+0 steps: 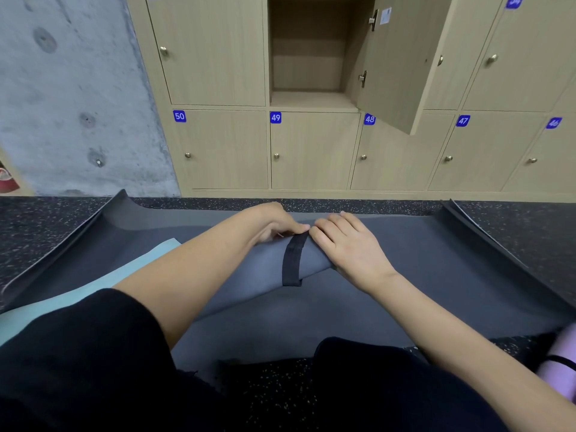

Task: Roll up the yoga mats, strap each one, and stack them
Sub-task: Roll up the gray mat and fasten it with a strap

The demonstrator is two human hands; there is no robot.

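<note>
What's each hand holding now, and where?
Left hand pinches the black strap at its far end; right hand presses flat on the rolled grey mat beside it.

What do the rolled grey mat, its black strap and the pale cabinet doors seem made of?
The rolled grey mat looks like soft matte foam or rubber: it curls smoothly. The black strap seems woven fabric, faintly ribbed. The pale cabinet doors look like wood-grain laminate.

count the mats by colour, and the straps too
grey rolled mat: 1
dark grey flat mat: 1
light blue flat mat: 1
lilac rolled mat: 1
black strap: 2
total: 4 mats, 2 straps (the layered edges at far right may hide another mat)
</note>
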